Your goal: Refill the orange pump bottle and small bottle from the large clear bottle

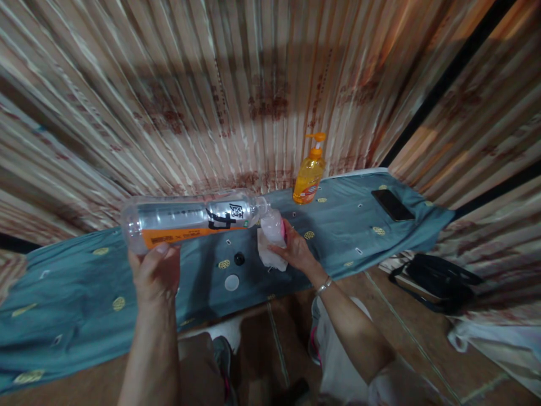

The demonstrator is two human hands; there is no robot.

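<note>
A large clear plastic bottle (194,219) with a silver and orange label lies nearly level in the air, its neck to the right. My left hand (156,269) is closed around its base end. My right hand (296,247) grips a small translucent bottle (273,227), pink at one side, together with a white tissue (270,255). The large bottle's mouth meets the small bottle's upper end; whether liquid passes between them I cannot tell. On the cloth below lie a small black cap (239,259) and a round whitish lid (232,282).
A teal patterned cloth (338,225) covers the narrow table. An orange pump bottle (309,175) stands at its back edge, a phone (392,204) farther right. A black bag (439,279) sits low at the right. Pleated curtains (253,96) hang behind, with dark poles at the sides.
</note>
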